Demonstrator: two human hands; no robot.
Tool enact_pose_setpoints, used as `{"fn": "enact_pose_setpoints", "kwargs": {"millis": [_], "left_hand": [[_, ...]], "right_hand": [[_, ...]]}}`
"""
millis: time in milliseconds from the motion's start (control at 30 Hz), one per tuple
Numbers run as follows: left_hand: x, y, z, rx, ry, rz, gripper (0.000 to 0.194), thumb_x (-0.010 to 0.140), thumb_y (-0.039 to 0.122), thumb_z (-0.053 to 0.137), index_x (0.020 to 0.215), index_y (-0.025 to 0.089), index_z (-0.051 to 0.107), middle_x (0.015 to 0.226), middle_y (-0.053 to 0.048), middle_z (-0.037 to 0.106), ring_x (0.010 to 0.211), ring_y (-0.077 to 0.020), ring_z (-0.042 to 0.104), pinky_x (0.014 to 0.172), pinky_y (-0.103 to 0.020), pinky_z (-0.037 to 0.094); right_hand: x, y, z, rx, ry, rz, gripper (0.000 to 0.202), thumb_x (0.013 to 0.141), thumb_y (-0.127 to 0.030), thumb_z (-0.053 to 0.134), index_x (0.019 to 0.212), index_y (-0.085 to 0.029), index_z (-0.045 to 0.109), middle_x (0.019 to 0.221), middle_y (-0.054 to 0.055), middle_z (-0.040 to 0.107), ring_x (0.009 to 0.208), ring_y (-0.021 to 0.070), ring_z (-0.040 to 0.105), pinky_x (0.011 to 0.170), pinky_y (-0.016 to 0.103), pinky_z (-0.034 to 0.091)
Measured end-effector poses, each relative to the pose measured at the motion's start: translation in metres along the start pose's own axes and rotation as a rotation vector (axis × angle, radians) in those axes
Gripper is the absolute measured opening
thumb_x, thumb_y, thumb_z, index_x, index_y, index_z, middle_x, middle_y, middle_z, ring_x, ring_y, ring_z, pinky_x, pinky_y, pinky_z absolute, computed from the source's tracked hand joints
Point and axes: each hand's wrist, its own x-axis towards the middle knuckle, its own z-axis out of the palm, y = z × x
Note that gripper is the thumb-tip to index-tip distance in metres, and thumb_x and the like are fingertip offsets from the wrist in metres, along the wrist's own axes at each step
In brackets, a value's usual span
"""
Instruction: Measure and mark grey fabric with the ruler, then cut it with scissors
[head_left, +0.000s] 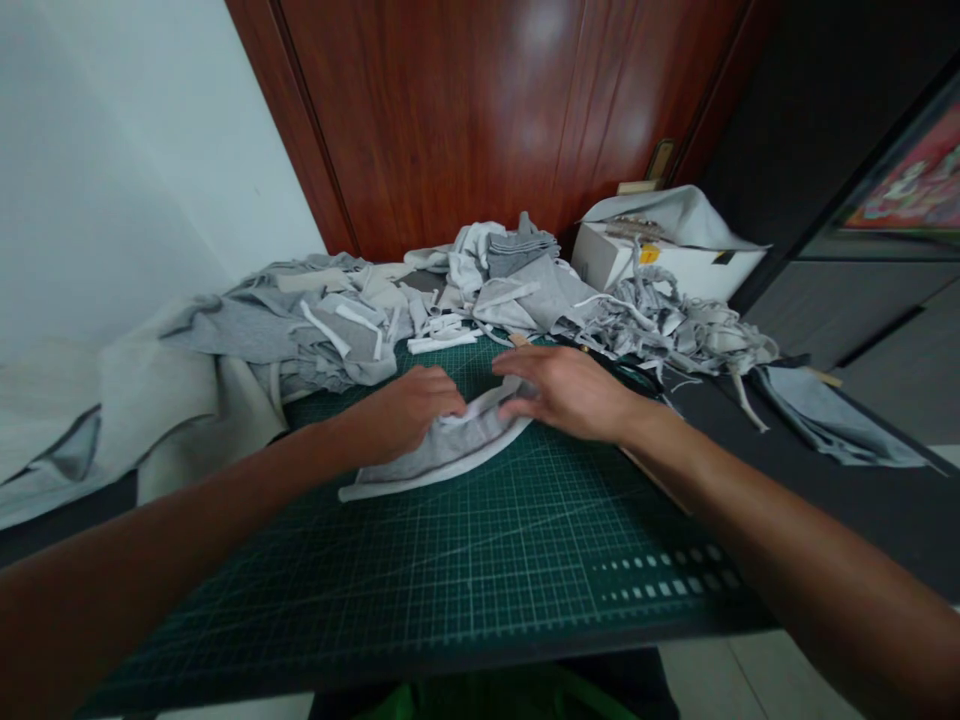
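Observation:
A grey fabric piece (420,458) with white edging lies on the green cutting mat (480,540). My left hand (414,408) is closed on its upper white edge, fingers curled over it. At the right end of the same piece is my right hand (559,388), with thumb and fingers apart around the white edging and the fabric between them. The white lower edge curves from the lower left up toward my right hand. Part of the fabric is hidden behind both hands.
Grey and cream fabric heaps (300,320) line the mat's back and left. Behind on the right are a white box (675,268) and a tangle of grey scraps (675,325). Folded dark grey cloth (840,410) lies at the right. A wooden door (487,120) stands behind.

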Motion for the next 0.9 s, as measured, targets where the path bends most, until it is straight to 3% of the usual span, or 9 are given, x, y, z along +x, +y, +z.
{"fn": "enact_pose_setpoints", "kwargs": {"millis": [67, 133, 200, 300, 467, 600, 700, 800, 900], "left_hand": [[-0.002, -0.007, 0.000, -0.012, 0.022, 0.052, 0.035, 0.095, 0.004, 0.038, 0.103, 0.018, 0.068, 0.098, -0.007, 0.070, 0.097, -0.0243, 0.058, 0.092, -0.040, 0.043], [-0.004, -0.012, -0.001, -0.013, 0.073, 0.051, 0.032, 0.097, 0.008, 0.039, 0.102, 0.019, 0.069, 0.099, -0.008, 0.071, 0.098, -0.0241, 0.058, 0.093, -0.040, 0.044], [-0.004, -0.016, -0.001, -0.023, 0.141, -0.005, 0.029, 0.097, 0.009, 0.041, 0.098, 0.019, 0.069, 0.098, -0.007, 0.070, 0.097, -0.0234, 0.059, 0.091, -0.039, 0.045], [0.007, -0.012, 0.002, -0.044, 0.260, -0.140, 0.025, 0.094, 0.008, 0.045, 0.090, 0.020, 0.067, 0.097, -0.006, 0.067, 0.097, -0.0228, 0.060, 0.090, -0.038, 0.047], [0.045, 0.041, 0.027, -0.062, 0.359, -0.296, 0.021, 0.091, 0.005, 0.048, 0.101, 0.019, 0.061, 0.105, -0.006, 0.060, 0.096, -0.0207, 0.061, 0.086, -0.036, 0.054], [0.064, 0.098, 0.048, -0.169, 0.201, -0.319, 0.035, 0.086, 0.011, 0.062, 0.120, 0.015, 0.055, 0.118, -0.012, 0.060, 0.115, -0.0282, 0.059, 0.104, -0.046, 0.054], [0.068, 0.117, 0.055, -0.249, 0.181, -0.294, 0.033, 0.089, 0.015, 0.060, 0.122, 0.013, 0.054, 0.126, -0.016, 0.059, 0.125, -0.0310, 0.056, 0.110, -0.051, 0.051], [0.077, 0.113, 0.062, -0.317, 0.215, -0.212, 0.032, 0.091, 0.017, 0.059, 0.122, 0.012, 0.056, 0.133, -0.018, 0.059, 0.134, -0.0318, 0.054, 0.115, -0.052, 0.048], [0.094, 0.104, 0.069, -0.398, 0.250, -0.044, 0.036, 0.089, 0.014, 0.059, 0.126, 0.014, 0.057, 0.136, -0.016, 0.062, 0.135, -0.0283, 0.056, 0.115, -0.048, 0.050]], "right_hand": [[0.009, 0.026, 0.002, -0.041, -0.168, 0.068, 0.046, 0.088, -0.041, 0.082, 0.123, -0.013, 0.072, 0.124, 0.016, 0.075, 0.114, 0.0304, 0.069, 0.091, 0.035, 0.050], [0.012, 0.032, 0.004, -0.054, -0.265, 0.102, 0.035, 0.091, -0.042, 0.079, 0.113, -0.015, 0.076, 0.113, 0.013, 0.078, 0.102, 0.0274, 0.071, 0.079, 0.031, 0.047], [0.008, 0.022, 0.004, -0.057, -0.297, 0.141, 0.020, 0.095, -0.036, 0.072, 0.095, -0.017, 0.078, 0.093, 0.009, 0.078, 0.085, 0.0221, 0.069, 0.069, 0.029, 0.041], [-0.010, -0.009, -0.003, 0.014, -0.271, 0.214, 0.030, 0.098, -0.031, 0.064, 0.073, -0.017, 0.071, 0.070, 0.005, 0.070, 0.063, 0.0148, 0.059, 0.060, 0.028, 0.033], [-0.059, -0.048, -0.002, 0.096, -0.273, 0.490, 0.046, 0.101, -0.037, 0.053, 0.058, -0.019, 0.057, 0.053, 0.001, 0.056, 0.048, 0.0109, 0.043, 0.053, 0.031, 0.025], [-0.101, -0.051, 0.012, 0.072, -0.276, 0.566, 0.045, 0.101, -0.032, 0.050, 0.057, -0.020, 0.057, 0.053, 0.003, 0.058, 0.047, 0.0122, 0.048, 0.053, 0.031, 0.029], [-0.122, -0.042, 0.007, -0.011, -0.231, 0.501, 0.040, 0.094, -0.032, 0.060, 0.056, -0.022, 0.057, 0.054, 0.004, 0.060, 0.047, 0.0151, 0.053, 0.049, 0.032, 0.026], [-0.114, -0.034, -0.015, 0.010, -0.127, 0.478, 0.034, 0.086, -0.032, 0.070, 0.055, -0.023, 0.059, 0.048, 0.002, 0.057, 0.041, 0.0159, 0.049, 0.046, 0.032, 0.023], [-0.077, -0.035, -0.031, 0.280, 0.206, 0.501, 0.023, 0.095, -0.037, 0.062, 0.078, -0.024, 0.070, 0.058, 0.000, 0.064, 0.048, 0.0151, 0.053, 0.048, 0.028, 0.034]]}}
